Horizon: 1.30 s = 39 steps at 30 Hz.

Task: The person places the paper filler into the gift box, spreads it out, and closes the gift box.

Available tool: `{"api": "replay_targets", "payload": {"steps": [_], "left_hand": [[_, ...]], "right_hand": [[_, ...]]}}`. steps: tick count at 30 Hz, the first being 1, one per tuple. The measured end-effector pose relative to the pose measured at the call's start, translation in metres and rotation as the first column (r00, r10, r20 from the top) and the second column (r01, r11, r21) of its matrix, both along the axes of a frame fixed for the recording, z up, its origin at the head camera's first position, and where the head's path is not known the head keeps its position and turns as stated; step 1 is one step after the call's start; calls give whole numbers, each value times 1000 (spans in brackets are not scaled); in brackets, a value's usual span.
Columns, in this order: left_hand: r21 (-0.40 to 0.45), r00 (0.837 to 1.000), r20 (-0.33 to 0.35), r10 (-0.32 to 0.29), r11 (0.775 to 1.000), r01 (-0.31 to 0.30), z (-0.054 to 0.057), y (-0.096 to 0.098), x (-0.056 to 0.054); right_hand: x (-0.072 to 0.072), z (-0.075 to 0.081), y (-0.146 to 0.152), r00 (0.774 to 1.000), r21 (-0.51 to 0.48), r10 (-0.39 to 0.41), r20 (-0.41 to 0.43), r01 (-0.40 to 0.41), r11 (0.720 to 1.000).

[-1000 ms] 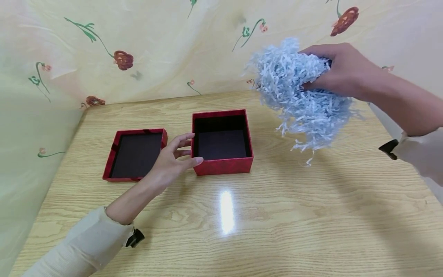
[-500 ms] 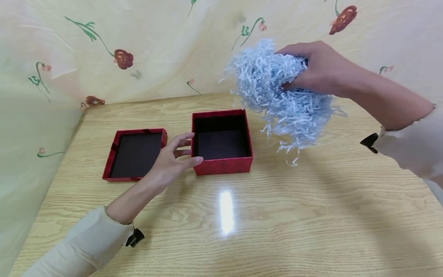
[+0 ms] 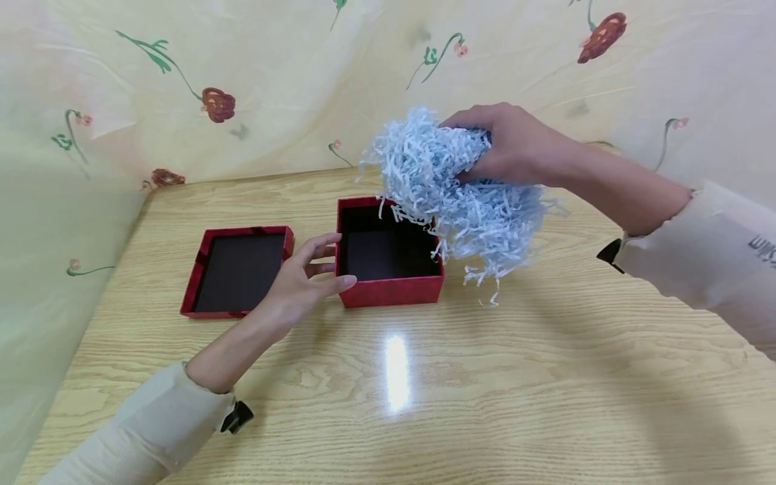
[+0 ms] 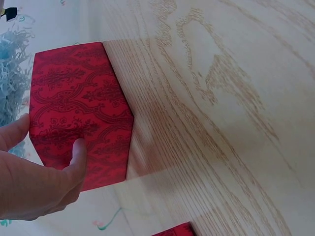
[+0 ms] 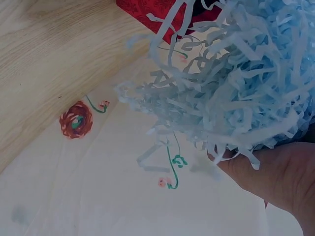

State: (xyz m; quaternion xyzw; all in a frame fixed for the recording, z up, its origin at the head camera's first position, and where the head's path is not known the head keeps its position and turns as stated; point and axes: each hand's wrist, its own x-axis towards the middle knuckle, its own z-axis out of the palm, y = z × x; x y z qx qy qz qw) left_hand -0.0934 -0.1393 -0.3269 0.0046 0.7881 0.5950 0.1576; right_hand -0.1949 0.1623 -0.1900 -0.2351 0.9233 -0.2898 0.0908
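Observation:
Pale blue shredded paper point(image 3: 418, 165) hangs in a large loose bunch from my right hand point(image 3: 521, 145), whose fingers and thumb grip it from the right. The bunch is above the right back part of a red box point(image 3: 394, 291) and hides some of its rim. Inside, the box shows a black bottom. My left hand point(image 3: 297, 279) rests at the box's left front corner, fingertips on the left side and thumb on the front. In the left wrist view the box's red patterned wall point(image 4: 83, 98) is beside the thumb. Shreds fill much of the right wrist view point(image 5: 261, 83).
Left of the box lies a shallow red lid point(image 3: 195, 283) with a black inside, partly behind my left hand. The wooden table point(image 3: 485, 391) ends at a floral cloth point(image 3: 285, 87) at the back. A black clip point(image 3: 236, 416) is on the left sleeve.
My right hand has carried the shredded paper leftward and slightly down, from right of the box to partly over it. The left hand, box and lid have stayed in place.

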Motion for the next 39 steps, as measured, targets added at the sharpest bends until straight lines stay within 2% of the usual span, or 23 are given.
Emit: {"api": "replay_targets", "payload": {"steps": [6, 15, 22, 29, 34, 39], "left_hand": [[3, 1000, 2, 0, 1000, 0, 0, -1, 1], [6, 1000, 4, -2, 1000, 2, 0, -2, 1], [13, 1000, 5, -14, 1000, 14, 0, -3, 1], [12, 1000, -1, -18, 1000, 18, 1, -3, 0], [22, 1000, 4, -19, 1000, 19, 1, -3, 0], [15, 1000, 10, -19, 1000, 19, 1, -3, -1]], "right_hand": [[0, -6, -8, 1000, 5, 29, 9, -29, 1000], [-2, -20, -29, 996, 84, 89, -20, -87, 993], [-2, -31, -47, 988, 59, 153, -36, -151, 987], [-1, -40, -61, 986, 105, 165, -13, -163, 981], [-2, -47, -70, 983, 148, 180, -27, -175, 973], [0, -49, -76, 980, 150, 197, -34, -190, 970]]}}
